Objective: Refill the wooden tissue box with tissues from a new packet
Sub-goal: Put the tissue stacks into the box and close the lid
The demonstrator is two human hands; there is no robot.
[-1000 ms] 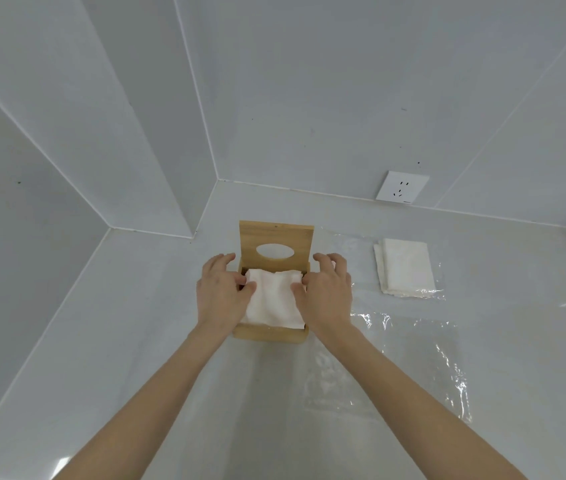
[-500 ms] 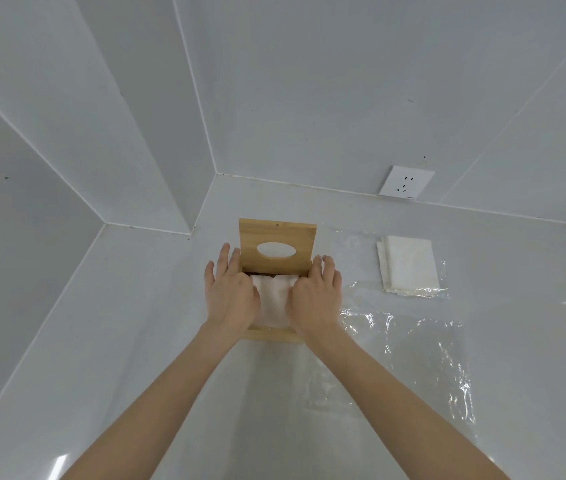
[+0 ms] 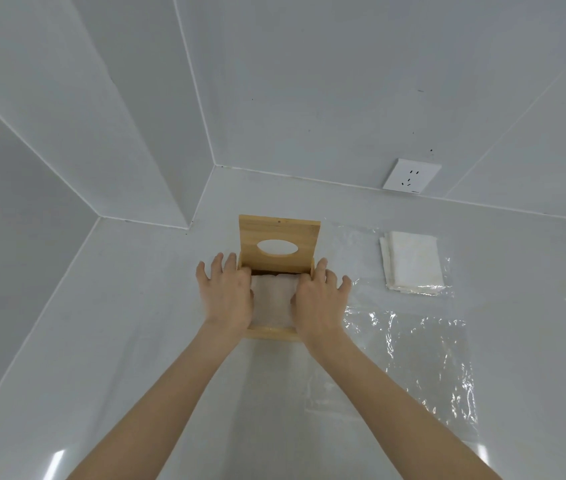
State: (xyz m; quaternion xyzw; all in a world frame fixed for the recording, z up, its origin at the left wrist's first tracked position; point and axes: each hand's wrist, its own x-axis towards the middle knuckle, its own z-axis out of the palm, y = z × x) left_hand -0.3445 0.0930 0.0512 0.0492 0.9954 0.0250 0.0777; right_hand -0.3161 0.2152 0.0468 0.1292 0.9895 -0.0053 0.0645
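Both hands are down on the tissue stack point(image 3: 273, 299) inside the wooden tissue box point(image 3: 273, 332), which sits on the white desk point(image 3: 136, 341) near the corner. My left hand point(image 3: 226, 296) and right hand point(image 3: 318, 299) lie flat with fingers spread, gripping nothing, one on each side of the stack. The hinged lid point(image 3: 280, 242) with its oval slot stands upright behind. To seat the stack well, I'd press evenly on both sides and tuck its edges below the rim so the lid can close flush. Off to the right lie the empty clear wrapper point(image 3: 423, 362) and some leftover tissues point(image 3: 411, 263).
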